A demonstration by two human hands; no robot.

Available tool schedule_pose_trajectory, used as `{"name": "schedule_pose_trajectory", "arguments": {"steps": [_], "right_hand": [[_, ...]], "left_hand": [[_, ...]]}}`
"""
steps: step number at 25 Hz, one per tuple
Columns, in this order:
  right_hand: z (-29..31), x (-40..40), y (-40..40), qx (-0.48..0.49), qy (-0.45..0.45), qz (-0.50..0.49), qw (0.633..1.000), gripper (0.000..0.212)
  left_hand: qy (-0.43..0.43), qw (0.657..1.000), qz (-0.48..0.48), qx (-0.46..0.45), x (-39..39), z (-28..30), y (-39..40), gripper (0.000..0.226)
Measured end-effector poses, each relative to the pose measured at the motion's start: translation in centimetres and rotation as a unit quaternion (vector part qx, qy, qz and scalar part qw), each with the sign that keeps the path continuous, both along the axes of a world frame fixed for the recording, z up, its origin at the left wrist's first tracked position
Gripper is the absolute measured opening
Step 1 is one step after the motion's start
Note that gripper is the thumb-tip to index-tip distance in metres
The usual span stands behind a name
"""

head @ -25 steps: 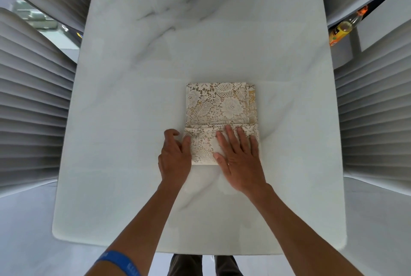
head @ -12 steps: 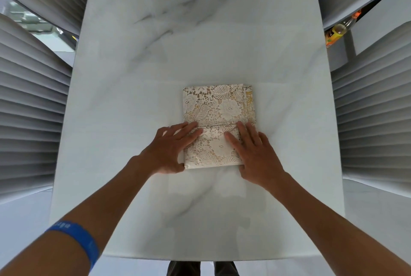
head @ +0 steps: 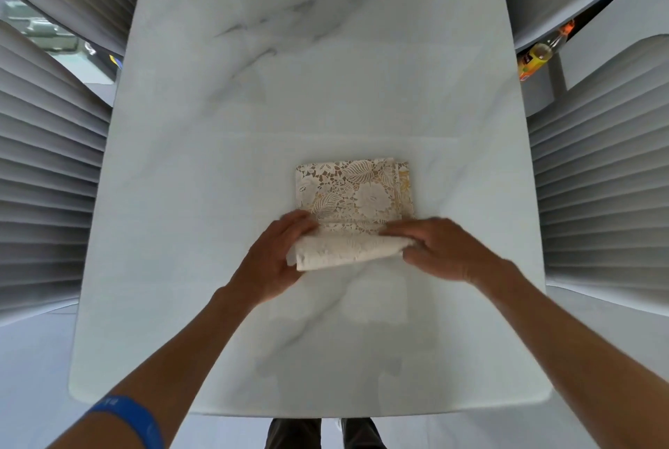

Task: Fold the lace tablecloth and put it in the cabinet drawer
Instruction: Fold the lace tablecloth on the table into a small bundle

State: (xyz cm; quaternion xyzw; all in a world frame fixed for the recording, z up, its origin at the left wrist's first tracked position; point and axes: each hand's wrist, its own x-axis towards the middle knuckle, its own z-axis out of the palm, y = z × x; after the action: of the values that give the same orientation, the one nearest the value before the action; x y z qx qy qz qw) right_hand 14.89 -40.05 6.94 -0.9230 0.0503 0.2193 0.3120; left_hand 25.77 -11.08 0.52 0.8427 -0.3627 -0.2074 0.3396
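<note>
Lace tablecloth (head: 356, 191), flat half a second ago, now lifting off mid-tabletop (head: 325, 68) at near edge; left hand (head: 275, 256), right hand (head: 443, 249) fingers clamped on its ends; folding nearly finishing.

The near fold of the lace tablecloth (head: 347, 249) is motion-blurred; fingertips of the left hand (head: 278, 253) and right hand (head: 441, 249) vanish behind it — grip unclear; the bottle (head: 535, 57) is half hidden; chairs (head: 47, 177) are cropped.

Views: one, head-worn, wide-angle
Position: above near end of marble table (head: 325, 86), close
Facing: steeply down, forward along the tabletop
Frame: both forearms entering from bottom, ribbed chairs (head: 47, 177) curving at both sides
</note>
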Motion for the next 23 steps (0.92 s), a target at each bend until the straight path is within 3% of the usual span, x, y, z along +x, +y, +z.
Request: {"name": "schedule_pose_trajectory", "arguments": {"steps": [4, 7, 10, 13, 16, 21, 23], "right_hand": [[0.6, 4.2, -3.0, 0.124, -0.037, -0.181, 0.975, 0.021], [-0.8, 5.2, -4.0, 0.336, -0.042, -0.354, 0.872, 0.028], [-2.9, 4.8, -3.3, 0.360, -0.016, -0.409, 0.838, 0.027], [-4.2, 5.2, -2.1, 0.235, -0.085, -0.423, 0.871, 0.017], [-4.4, 6.2, -0.8, 0.056, -0.142, -0.378, 0.913, 0.021], [-4.0, 7.6, 1.0, -0.108, -0.150, -0.396, 0.900, 0.023], [-3.9, 8.2, 2.4, -0.236, -0.228, -0.286, 0.900, 0.030]], "left_hand": [[0.156, 0.970, 0.185, -0.031, 1.3, 0.9, -1.9, 0.034], [0.196, 0.940, 0.276, -0.041, 2.7, 1.2, -3.5, 0.029], [0.219, 0.924, 0.312, -0.036, 3.4, 1.4, -5.0, 0.034], [0.185, 0.925, 0.331, -0.010, 3.2, 1.1, -5.6, 0.034], [0.164, 0.922, 0.350, 0.009, 3.3, 1.2, -6.1, 0.035], [0.098, 0.925, 0.356, 0.086, 3.6, 1.5, -7.4, 0.033], [0.085, 0.923, 0.363, 0.095, 3.7, 1.3, -7.6, 0.031]]}}
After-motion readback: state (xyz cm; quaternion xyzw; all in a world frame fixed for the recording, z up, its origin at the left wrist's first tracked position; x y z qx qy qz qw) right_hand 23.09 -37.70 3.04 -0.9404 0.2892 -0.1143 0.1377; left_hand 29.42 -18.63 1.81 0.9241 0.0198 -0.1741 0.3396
